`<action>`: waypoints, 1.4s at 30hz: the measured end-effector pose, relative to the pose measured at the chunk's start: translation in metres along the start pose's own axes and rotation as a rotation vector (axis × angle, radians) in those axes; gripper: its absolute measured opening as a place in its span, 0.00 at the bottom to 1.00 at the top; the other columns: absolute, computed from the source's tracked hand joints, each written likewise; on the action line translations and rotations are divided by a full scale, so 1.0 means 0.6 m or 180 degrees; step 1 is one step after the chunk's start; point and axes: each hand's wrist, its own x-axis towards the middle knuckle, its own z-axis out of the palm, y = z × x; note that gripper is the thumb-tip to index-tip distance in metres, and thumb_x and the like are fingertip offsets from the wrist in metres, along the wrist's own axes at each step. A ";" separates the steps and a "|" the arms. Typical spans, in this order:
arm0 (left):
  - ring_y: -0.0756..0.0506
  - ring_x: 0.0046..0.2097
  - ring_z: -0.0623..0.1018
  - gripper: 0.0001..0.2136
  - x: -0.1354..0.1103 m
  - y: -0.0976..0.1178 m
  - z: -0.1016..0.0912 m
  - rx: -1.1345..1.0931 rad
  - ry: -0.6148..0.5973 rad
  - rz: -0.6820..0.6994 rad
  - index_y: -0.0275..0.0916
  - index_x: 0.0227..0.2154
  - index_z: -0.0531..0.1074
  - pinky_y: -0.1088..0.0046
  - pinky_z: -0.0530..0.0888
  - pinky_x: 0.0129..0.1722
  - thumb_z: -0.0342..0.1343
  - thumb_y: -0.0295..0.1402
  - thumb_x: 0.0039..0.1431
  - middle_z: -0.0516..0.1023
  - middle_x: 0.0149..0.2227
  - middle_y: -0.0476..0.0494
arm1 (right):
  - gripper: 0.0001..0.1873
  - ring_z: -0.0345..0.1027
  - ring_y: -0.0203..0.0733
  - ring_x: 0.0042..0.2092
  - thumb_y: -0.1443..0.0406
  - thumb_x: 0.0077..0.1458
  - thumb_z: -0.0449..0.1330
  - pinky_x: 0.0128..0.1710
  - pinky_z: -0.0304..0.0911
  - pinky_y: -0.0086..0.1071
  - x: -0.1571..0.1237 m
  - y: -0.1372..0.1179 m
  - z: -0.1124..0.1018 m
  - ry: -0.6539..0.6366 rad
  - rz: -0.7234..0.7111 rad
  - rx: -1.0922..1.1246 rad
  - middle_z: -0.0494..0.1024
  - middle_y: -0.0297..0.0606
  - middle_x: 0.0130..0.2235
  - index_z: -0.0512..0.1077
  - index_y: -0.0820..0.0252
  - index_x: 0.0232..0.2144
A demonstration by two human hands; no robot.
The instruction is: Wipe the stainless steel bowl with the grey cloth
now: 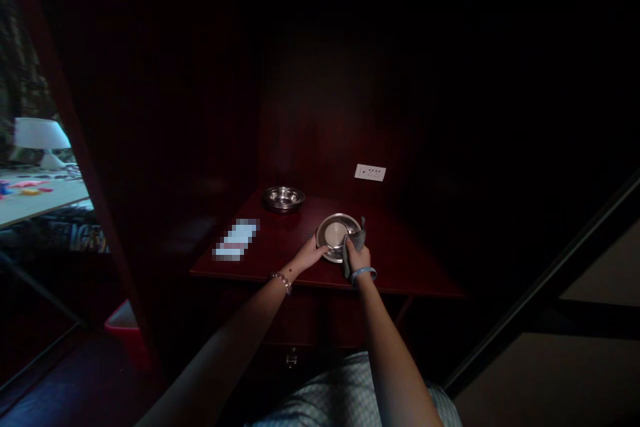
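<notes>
With the held bowl (333,232) as the clock's centre, the wall (310,133) rises at 12 and a side panel (165,147) closes in at 10. The desk's (395,247) front edge crosses at 6, near the bowl; its surface runs toward 3, its right limit lost in shadow. Well apart, past the panel, are a bin (123,328) at 8 and a lamp (41,133) between 9 and 10. The left hand (311,253) grips the bowl's rim at 8, thumb on top; the right hand (359,255) clutches a cloth (357,239) against it at 4. Stacked bowls (283,207) sit near at 10, short of the wall. A pixelated white patch (237,240) lies at 9, a socket (370,173) at 1. Whether the bowl touches the desk, I cannot tell.
</notes>
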 end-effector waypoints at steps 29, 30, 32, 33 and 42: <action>0.41 0.51 0.72 0.19 0.000 -0.008 -0.001 0.0252 0.0058 0.0102 0.33 0.48 0.65 0.60 0.64 0.56 0.55 0.29 0.52 0.73 0.49 0.36 | 0.20 0.74 0.49 0.38 0.54 0.44 0.58 0.34 0.65 0.31 0.003 0.009 0.003 0.0034 -0.0124 0.0059 0.80 0.44 0.32 0.77 0.64 0.32; 0.41 0.52 0.71 0.20 0.000 -0.008 0.000 0.0221 0.0050 0.0137 0.33 0.49 0.64 0.60 0.63 0.57 0.55 0.30 0.52 0.72 0.50 0.35 | 0.20 0.74 0.49 0.38 0.54 0.45 0.58 0.34 0.65 0.31 0.002 0.009 0.003 0.0029 -0.0137 0.0085 0.80 0.44 0.32 0.77 0.64 0.32; 0.42 0.54 0.69 0.26 0.000 -0.009 0.000 0.0157 0.0016 0.0213 0.33 0.53 0.59 0.61 0.61 0.58 0.56 0.31 0.51 0.69 0.53 0.34 | 0.20 0.74 0.49 0.38 0.54 0.45 0.58 0.34 0.66 0.31 0.001 0.007 0.002 0.0038 -0.0150 0.0112 0.80 0.44 0.33 0.77 0.64 0.32; 0.41 0.56 0.68 0.29 0.000 -0.011 0.000 0.0136 -0.0004 0.0237 0.33 0.55 0.56 0.60 0.60 0.58 0.57 0.31 0.50 0.67 0.54 0.33 | 0.20 0.74 0.49 0.38 0.54 0.45 0.58 0.34 0.66 0.31 0.000 0.006 0.001 0.0044 -0.0143 0.0108 0.80 0.44 0.33 0.76 0.64 0.32; 0.40 0.60 0.62 0.33 0.004 -0.030 0.001 0.0082 -0.0007 0.0139 0.32 0.57 0.51 0.59 0.52 0.62 0.57 0.31 0.49 0.61 0.58 0.31 | 0.20 0.74 0.47 0.39 0.53 0.46 0.58 0.36 0.65 0.30 -0.005 -0.002 0.003 -0.0026 -0.0115 0.0264 0.80 0.44 0.34 0.76 0.64 0.32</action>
